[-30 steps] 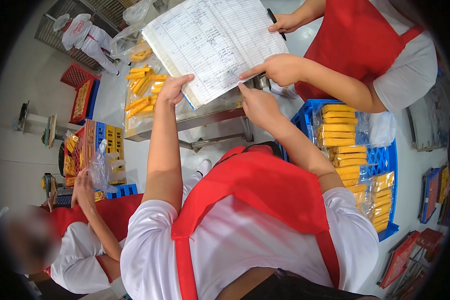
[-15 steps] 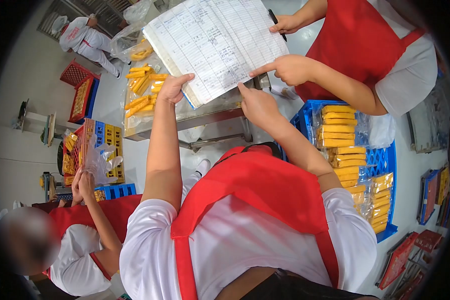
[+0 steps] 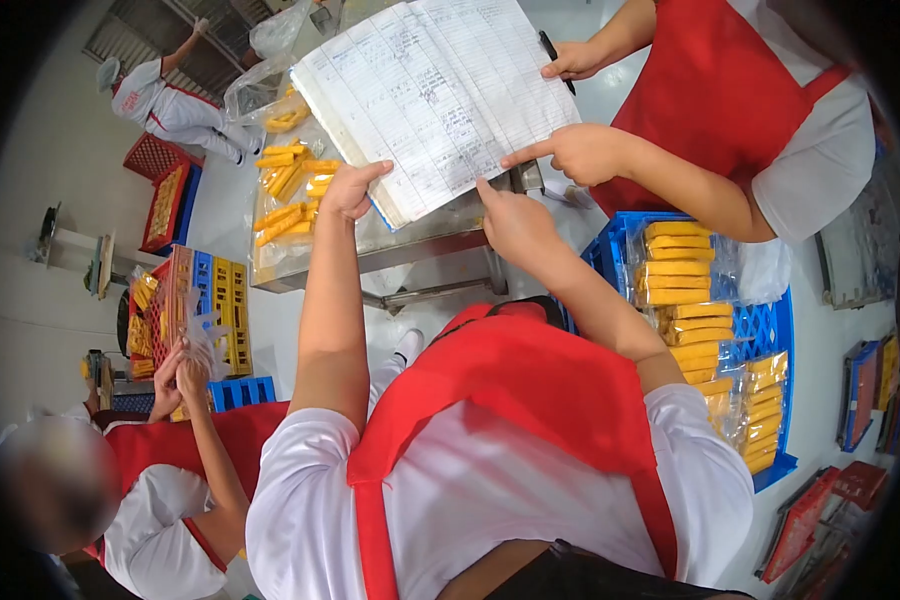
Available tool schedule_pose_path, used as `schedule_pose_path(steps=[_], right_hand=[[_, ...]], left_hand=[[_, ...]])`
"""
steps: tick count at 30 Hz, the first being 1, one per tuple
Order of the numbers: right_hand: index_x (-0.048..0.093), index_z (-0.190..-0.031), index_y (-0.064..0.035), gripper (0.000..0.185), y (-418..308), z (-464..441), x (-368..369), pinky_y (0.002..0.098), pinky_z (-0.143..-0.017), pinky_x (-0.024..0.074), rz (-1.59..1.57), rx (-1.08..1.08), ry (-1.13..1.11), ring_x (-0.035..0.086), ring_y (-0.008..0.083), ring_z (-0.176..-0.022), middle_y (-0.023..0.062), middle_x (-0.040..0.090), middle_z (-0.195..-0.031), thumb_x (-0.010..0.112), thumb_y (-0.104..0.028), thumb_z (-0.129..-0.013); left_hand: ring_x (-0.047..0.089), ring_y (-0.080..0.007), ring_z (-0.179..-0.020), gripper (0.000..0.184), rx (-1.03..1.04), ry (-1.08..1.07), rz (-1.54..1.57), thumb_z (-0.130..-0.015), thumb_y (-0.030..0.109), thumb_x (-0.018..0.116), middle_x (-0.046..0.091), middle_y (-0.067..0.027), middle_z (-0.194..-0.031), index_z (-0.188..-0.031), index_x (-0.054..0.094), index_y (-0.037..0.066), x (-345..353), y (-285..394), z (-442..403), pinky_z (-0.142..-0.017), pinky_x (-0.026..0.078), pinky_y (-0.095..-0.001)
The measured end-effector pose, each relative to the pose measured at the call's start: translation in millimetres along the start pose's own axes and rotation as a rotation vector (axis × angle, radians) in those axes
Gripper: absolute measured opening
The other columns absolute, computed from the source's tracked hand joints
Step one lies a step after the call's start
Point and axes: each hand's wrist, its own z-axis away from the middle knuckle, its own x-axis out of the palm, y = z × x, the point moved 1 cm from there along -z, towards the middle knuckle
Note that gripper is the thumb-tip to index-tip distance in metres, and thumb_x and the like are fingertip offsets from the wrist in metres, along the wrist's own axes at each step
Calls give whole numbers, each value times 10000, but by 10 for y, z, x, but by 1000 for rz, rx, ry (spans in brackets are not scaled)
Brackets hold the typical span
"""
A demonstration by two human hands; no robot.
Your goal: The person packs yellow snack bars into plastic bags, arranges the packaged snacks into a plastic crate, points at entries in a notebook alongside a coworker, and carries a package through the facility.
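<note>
An open logbook (image 3: pixel 430 110) with ruled, handwritten pages is held up in front of me above a metal table. My left hand (image 3: pixel 350 190) grips its lower left corner, thumb over the page edge and fingers mostly behind. At the bottom edge, my right hand (image 3: pixel 518 222) is closed with one digit extended onto the page; its other fingers are partly hidden. A co-worker's pointing hand (image 3: pixel 585 155) touches the lower right of the page. The co-worker's other hand (image 3: pixel 575 60) is at the right edge with a black pen (image 3: pixel 555 58).
Packs of yellow sticks (image 3: pixel 285 215) lie on the metal table (image 3: pixel 370 258). More packs fill a blue crate (image 3: pixel 785 400) at my right. Stacked crates (image 3: pixel 220 300) stand at left, near another person handling a plastic bag (image 3: pixel 205 335). A further person (image 3: pixel 160 100) stands at the back.
The logbook and both my hands stay nearly in place, slightly lower in view. The person at the back has raised an arm. The person at left has moved their hands slightly.
</note>
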Motion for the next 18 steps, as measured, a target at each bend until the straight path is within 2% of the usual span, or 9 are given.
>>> schedule_pose_path(steps=[4,7,18], right_hand=[[449,-1115,1,401,-3,14,24,403,-545,436,-7,3,-1,553,288,-643,142,561,-721,479,-91,-726],[445,-1120,-2,407,3,20,54,400,-549,437,-13,-29,34,555,289,-643,141,565,-729,480,-91,-725],[472,-1086,0,372,10,40,29,400,-556,441,-42,-11,11,562,289,-653,148,568,-727,480,-90,-725]], left_hand=[[465,-256,-1060,577,-4,-23,-14,-669,-58,568,462,-149,-1168,-1201,345,-40,-16,0,-12,-902,383,-348],[468,-253,-1057,574,-56,-25,8,-668,-51,574,465,-144,-1166,-1196,350,-43,-43,-8,-27,-901,383,-347],[473,-244,-1051,565,-39,-34,10,-673,-47,572,470,-140,-1161,-1194,355,-38,-4,3,3,-897,388,-341]])
